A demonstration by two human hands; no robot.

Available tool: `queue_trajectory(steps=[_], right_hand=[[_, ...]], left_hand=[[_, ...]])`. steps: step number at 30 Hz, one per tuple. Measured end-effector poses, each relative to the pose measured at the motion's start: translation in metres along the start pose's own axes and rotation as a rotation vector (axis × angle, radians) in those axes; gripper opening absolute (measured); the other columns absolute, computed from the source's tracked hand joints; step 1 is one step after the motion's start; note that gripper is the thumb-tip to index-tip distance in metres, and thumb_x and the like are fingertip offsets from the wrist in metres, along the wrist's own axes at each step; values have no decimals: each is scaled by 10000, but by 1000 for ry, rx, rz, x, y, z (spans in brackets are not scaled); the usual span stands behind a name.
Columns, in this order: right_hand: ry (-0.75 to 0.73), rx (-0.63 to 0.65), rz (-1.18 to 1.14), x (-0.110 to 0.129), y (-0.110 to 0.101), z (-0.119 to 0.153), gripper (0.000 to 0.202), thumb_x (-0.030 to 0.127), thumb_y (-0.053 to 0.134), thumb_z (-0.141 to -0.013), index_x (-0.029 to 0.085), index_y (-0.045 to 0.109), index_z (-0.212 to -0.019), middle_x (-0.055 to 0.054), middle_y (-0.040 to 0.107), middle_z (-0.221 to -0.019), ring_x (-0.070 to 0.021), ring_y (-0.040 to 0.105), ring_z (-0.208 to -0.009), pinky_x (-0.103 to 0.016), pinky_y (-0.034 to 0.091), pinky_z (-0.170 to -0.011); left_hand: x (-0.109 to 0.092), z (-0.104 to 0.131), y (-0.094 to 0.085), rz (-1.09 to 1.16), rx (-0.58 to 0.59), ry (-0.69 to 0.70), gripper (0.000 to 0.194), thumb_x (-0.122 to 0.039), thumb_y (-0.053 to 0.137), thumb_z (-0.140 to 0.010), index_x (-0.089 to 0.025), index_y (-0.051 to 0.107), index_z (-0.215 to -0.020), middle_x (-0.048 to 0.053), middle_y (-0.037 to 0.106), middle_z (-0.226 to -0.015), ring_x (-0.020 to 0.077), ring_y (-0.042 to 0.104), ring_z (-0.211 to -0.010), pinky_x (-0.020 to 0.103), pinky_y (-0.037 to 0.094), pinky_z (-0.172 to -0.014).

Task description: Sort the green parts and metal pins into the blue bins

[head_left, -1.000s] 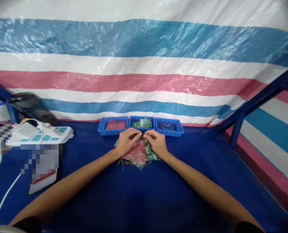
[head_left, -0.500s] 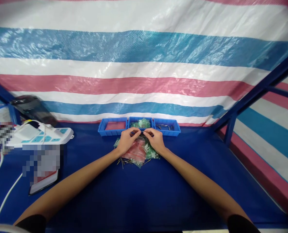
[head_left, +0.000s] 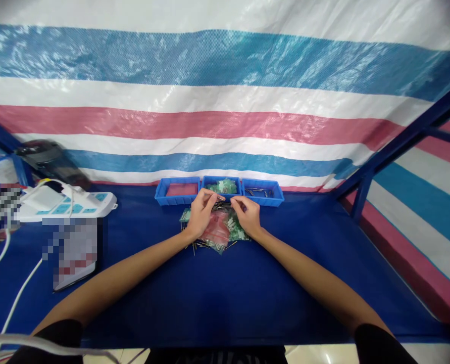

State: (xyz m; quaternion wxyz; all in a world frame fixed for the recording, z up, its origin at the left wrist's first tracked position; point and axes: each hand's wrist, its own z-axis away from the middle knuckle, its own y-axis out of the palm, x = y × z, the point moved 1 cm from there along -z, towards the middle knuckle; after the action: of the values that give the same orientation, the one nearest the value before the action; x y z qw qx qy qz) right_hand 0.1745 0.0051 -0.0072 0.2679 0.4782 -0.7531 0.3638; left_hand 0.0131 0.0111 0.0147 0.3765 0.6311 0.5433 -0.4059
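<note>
My left hand (head_left: 202, 212) pinches a small thin piece between thumb and forefinger, too small to name, over the pile. Facing it, my right hand (head_left: 246, 214) has thumb and fingertips together; whatever is between them is too small to make out. Under and between both hands lie a red plastic packet (head_left: 216, 230), green packets (head_left: 237, 227) and scattered thin metal pins (head_left: 194, 246). Behind them stand three blue bins: the left bin (head_left: 177, 201) has red packets, the middle bin (head_left: 205, 179) green packets, the right bin (head_left: 272, 201) a few metal pieces.
A white power strip (head_left: 105, 205) with plugs and cables lies at the left on the blue table (head_left: 217, 298). Near it are a phone-like object (head_left: 75, 275) and a dark bottle-like object (head_left: 54, 162). Blue frame bars (head_left: 391, 146) and a striped sheet (head_left: 217, 124) stand behind.
My hands have moved slightly apart. The left one has turned, showing the small piece at its fingertips. The whole view has shifted a little as the camera tilted down.
</note>
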Motion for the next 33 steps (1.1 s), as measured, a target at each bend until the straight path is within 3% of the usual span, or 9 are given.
queue_trajectory(steps=[4, 10, 15, 19, 23, 28, 33], right_hand=[[146, -82, -133, -5, 2, 1, 228, 369, 546, -892, 178, 654, -831, 5, 606, -634, -136, 549, -572, -258, 437, -579], [252, -168, -327, 3, -5, -17, 247, 403, 553, -877, 174, 620, -815, 17, 563, -617, -98, 461, -485, -228, 376, -476], [199, -147, -287, 1, -20, -30, 255, 416, 579, -857, 170, 631, -816, 10, 572, -648, -98, 478, -505, -226, 397, -485], [181, -89, -163, -9, -15, -17, 250, 392, 551, -878, 172, 666, -903, -21, 617, -709, -128, 534, -570, -249, 445, -541], [61, 24, -48, -8, -5, -1, 236, 347, 523, -906, 197, 688, -985, -36, 643, -777, -144, 552, -614, -279, 468, -598], [-102, 121, 18, -2, -4, 3, 196, 316, 542, -902, 195, 696, -909, -37, 632, -772, -145, 548, -633, -279, 458, -611], [-134, 126, 25, -3, -3, 3, 179, 298, 547, -904, 181, 676, -860, -26, 622, -750, -137, 544, -628, -269, 447, -618]], left_hand=[[10, -1, 0, 47, 55, -73, 180, -350, 507, -924, -186, 511, -1000, -6, 613, -707, 151, 626, -690, 290, 484, -746], [22, -3, -4, -42, 120, -109, 308, -402, 488, -927, -172, 594, -1102, -17, 530, -654, 130, 536, -612, 249, 437, -650], [19, -2, -5, -122, 169, -114, 336, -389, 502, -922, -157, 618, -1135, -29, 501, -589, 122, 492, -566, 247, 409, -640], [18, -2, -4, -94, 189, -110, 308, -369, 538, -903, -157, 577, -1123, -43, 491, -566, 119, 484, -541, 243, 403, -621], [18, -2, -3, -77, 201, -112, 302, -376, 558, -890, -170, 553, -1111, -50, 487, -560, 116, 482, -528, 242, 407, -605], [15, 0, -1, -79, 226, -126, 317, -381, 584, -870, -166, 551, -1101, -60, 470, -553, 104, 474, -506, 227, 406, -561], [14, 0, 0, -65, 214, -112, 304, -372, 586, -871, -156, 551, -1081, -58, 489, -549, 103, 481, -500, 225, 414, -554]])
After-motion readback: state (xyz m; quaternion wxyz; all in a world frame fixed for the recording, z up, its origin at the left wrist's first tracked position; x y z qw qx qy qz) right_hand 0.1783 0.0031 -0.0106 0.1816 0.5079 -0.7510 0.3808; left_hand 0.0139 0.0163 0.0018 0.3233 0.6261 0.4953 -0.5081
